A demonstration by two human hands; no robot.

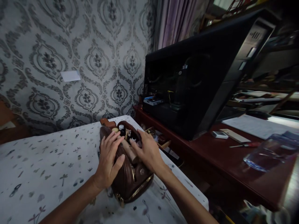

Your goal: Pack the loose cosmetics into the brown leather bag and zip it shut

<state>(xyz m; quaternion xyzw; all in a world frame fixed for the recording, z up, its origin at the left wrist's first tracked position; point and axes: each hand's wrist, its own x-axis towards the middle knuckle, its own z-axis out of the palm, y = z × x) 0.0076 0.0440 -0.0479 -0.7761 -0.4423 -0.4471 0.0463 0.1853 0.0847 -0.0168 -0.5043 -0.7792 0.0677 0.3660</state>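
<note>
A brown leather handbag (pixel 125 183) lies on the patterned white cloth, its zipped top gaping. My left hand (pixel 108 158) rests over the bag's left side with its fingers spread apart. On the opposite side, my right hand (pixel 150 151) grips the rim, thumb toward the opening and the other fingers partly hidden outside. Inside are a beige tube-like item (pixel 130 152), a white-capped dark bottle (pixel 121 127) and several small items I cannot make out. The bag's brown handle (pixel 127 124) arches behind the opening.
A large black computer case (pixel 187 81) stands on the red-brown desk (pixel 201 155) at right. Near it lie a small white box (pixel 220 135), a screwdriver (pixel 249 145), papers (pixel 261 126) and a clear plastic container (pixel 268 152). Patterned wallpaper (pixel 98 59) covers the wall behind.
</note>
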